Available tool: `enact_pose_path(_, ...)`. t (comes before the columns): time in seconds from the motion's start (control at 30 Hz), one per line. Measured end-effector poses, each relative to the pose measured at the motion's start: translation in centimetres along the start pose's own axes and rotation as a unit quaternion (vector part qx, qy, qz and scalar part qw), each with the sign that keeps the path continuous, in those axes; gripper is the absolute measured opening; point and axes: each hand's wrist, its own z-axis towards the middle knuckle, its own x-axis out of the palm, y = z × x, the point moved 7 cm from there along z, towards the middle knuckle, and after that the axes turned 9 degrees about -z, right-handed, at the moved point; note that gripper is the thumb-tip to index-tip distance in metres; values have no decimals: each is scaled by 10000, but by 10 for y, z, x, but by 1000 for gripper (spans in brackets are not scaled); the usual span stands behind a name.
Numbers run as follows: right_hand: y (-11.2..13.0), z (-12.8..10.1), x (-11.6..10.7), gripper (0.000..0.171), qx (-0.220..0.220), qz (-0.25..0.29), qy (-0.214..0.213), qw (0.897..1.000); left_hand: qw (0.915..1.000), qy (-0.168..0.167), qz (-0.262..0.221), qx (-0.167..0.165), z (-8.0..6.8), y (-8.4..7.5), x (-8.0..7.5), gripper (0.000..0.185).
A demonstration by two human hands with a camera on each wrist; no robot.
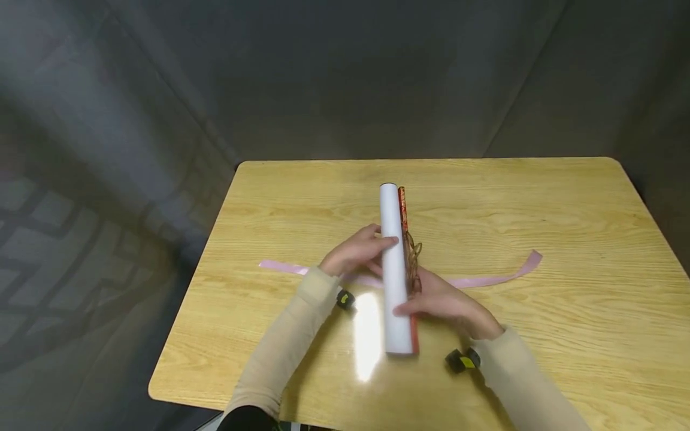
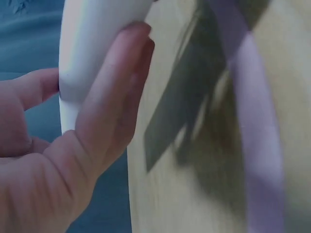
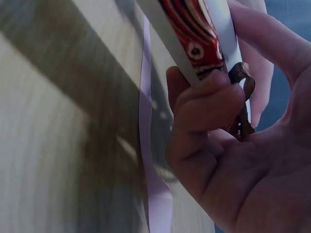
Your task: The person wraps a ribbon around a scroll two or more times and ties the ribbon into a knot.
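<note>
From the head camera, a rolled white paper scroll (image 1: 393, 269) lies lengthwise across the middle of the wooden bench (image 1: 539, 203), a red patterned edge and a brown cord along its right side. The left hand (image 1: 356, 254) reaches in from the left, fingers fairly straight, laid against the roll's side and top. The right hand (image 1: 444, 302) comes from the right, its fingers curled onto the roll near the lower end. A pink ribbon (image 1: 485, 278) runs crosswise under the roll, flat on the bench.

At the left wrist, straight fingers (image 2: 114, 97) press the white roll (image 2: 92, 39), thumb on the other side; the grip is loose, not closed.

At the right wrist, curled fingers (image 3: 209, 104) pinch the red edge (image 3: 192, 36) and cord (image 3: 245, 87); the ribbon (image 3: 146, 97) lies beneath.
</note>
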Motion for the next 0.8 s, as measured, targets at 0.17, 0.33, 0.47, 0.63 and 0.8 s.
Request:
enact_pose_path(0.17,-4,-8,9,94,-65,105,-18,9999,9996,164,-74,-199,-4,11,10,37)
enact_pose_path(0.33,-9,-12,5,72,436,-83,-421,9981,9987,359,345,-107,-6,20,21,30)
enact_pose_path(0.47,-12,-16,-4,72,896,-443,-865,9912,9976,448,521,-104,-6,25,28,29)
enact_pose_path(0.63,-17,-19,-9,71,1301,-841,-958,9833,9933,156,1136,-121,-8,25,32,30)
enact_pose_path(0.8,-19,-19,-14,64,1342,-1265,-1088,9768,9832,-150,1818,-74,-9,22,33,27)
